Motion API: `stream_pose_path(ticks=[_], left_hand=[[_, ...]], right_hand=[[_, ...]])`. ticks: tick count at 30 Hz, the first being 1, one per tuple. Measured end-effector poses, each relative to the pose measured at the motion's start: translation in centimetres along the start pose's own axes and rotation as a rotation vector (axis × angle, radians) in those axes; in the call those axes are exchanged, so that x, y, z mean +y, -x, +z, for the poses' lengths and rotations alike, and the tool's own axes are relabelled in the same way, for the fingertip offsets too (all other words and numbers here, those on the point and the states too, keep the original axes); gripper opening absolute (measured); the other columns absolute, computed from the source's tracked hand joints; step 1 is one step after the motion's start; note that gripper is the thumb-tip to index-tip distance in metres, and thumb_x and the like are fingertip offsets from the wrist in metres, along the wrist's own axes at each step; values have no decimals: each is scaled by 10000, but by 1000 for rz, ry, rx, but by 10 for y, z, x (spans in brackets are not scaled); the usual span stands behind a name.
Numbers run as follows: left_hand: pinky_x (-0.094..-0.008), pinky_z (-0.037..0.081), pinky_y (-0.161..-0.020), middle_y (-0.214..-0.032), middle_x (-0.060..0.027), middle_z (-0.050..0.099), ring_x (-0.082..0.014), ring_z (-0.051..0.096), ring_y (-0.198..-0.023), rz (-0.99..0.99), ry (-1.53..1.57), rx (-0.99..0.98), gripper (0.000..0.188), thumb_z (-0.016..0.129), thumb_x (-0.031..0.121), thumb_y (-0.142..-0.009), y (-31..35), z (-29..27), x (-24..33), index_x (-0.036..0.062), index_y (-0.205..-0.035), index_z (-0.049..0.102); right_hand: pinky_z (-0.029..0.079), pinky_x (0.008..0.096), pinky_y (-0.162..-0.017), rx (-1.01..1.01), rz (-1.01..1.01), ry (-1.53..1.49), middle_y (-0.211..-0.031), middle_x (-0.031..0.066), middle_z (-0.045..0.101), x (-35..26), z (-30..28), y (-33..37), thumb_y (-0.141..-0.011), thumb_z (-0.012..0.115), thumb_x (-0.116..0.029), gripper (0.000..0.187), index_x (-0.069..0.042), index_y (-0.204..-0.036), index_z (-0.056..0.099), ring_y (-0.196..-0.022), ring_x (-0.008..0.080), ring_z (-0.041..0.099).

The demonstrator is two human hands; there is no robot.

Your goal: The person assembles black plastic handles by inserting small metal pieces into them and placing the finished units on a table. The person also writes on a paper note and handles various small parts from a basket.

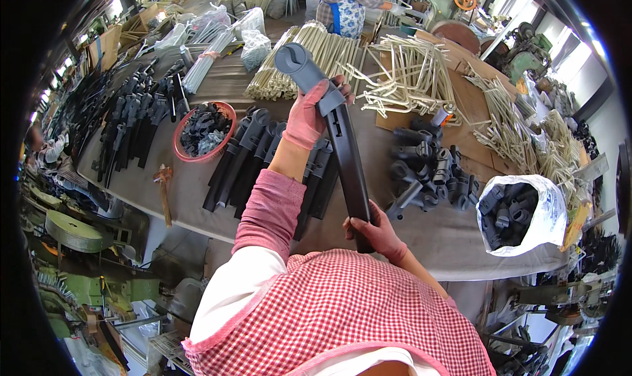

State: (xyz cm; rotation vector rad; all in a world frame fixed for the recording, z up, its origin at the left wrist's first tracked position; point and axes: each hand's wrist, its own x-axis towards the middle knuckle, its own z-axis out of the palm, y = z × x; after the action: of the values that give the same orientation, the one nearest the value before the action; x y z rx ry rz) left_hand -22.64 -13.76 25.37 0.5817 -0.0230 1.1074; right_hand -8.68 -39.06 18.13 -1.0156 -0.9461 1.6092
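Note:
A black tube with a grey plastic end fitting (350, 172) slants across the table edge in front of me. My left hand (312, 113), in a pink glove, wraps round its upper part, at the grey collar below the ring-shaped head. Lower down, my right hand (376, 232), gloved too, closes round the tube's bottom end. Just left of the tube lie several similar black tubes with grey fittings (253, 136), side by side. To the right is a pile of loose grey plastic fittings (431, 169).
A red basket (232, 113) holds small dark parts; a hammer (164, 195) lies at the front edge. Bundles of pale metal rods (289, 60) fill the back. At right stands a white bag (556, 208) of dark fittings. A person in a patterned apron (347, 17) works beyond the table.

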Motion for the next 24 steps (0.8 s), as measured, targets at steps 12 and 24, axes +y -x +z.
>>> stream_pose_path(ticks=[12, 24], left_hand=[[-620, 469, -1027, -1042, -102, 654, -303, 640, -1027, 98, 143, 80, 305, 658, 242, -943, 4, 18, 17, 15, -1129, 577], [-589, 568, -858, -991, -137, 621, -317, 651, -920, -181, -158, 154, 259, 662, 72, -912, 20, 17, 30, 39, -1121, 514]], right_hand=[[502, 371, -855, 291, -469, 832, -1096, 134, 570, -25, 9, 11, -780, 648, -65, 827, -93, -1535, 312, -931, 246, 591], [532, 416, -820, 308, -633, 1361, -1079, 166, 602, -43, -3, 4, -698, 751, -127, 801, -177, -1449, 477, -929, 347, 630]])
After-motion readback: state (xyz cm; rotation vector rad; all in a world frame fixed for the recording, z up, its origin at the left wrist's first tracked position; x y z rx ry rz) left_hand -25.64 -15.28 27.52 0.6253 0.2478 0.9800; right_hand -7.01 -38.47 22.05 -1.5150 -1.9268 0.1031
